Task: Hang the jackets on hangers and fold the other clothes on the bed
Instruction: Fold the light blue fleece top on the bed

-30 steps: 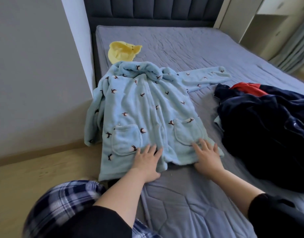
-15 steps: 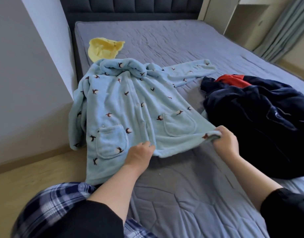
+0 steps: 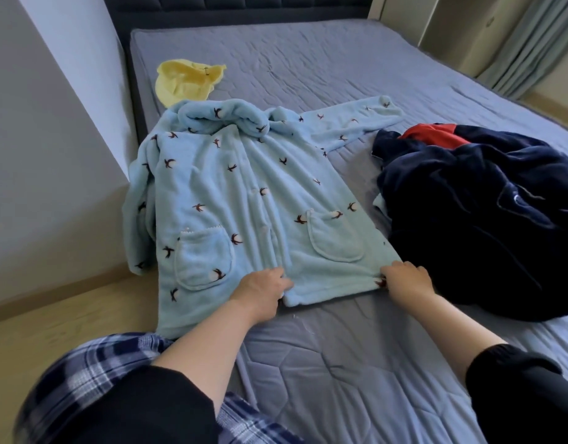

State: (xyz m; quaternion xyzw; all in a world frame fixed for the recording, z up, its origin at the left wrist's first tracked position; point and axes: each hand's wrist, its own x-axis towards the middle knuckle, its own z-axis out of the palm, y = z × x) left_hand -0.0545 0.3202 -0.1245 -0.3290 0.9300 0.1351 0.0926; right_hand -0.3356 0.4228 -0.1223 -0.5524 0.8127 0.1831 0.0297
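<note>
Hem of the blue fleece top point(image 3: 244, 200) is sitting back down on the bed point(image 3: 340, 363). Half a second ago it was lifted and being tugged toward the near edge; a second ago both hands were pressing flat on it.

Left hand point(image 3: 263, 290) is gripping the hem at the front opening and right hand point(image 3: 404, 280) is pinching the right hem corner. Both are clamped on fabric and set apart along the near edge.

The right panel is now lying smoother, with the pocket flat and the hem line nearly straight.

The top is lying face up at the left side of the bed with its collar at the far end. Its left sleeve is hanging over the bed's left edge and its right sleeve is stretching out to the far right.

My read: the person is squaring up the top before the first fold, which hasn't started. The hanging left sleeve is likely needing to come in next.

The navy garment pile point(image 3: 468, 213) is sitting just right of the top with a red piece point(image 3: 433, 134) showing, still unsorted. A yellow item point(image 3: 186, 80) is lying beyond the collar.
</note>
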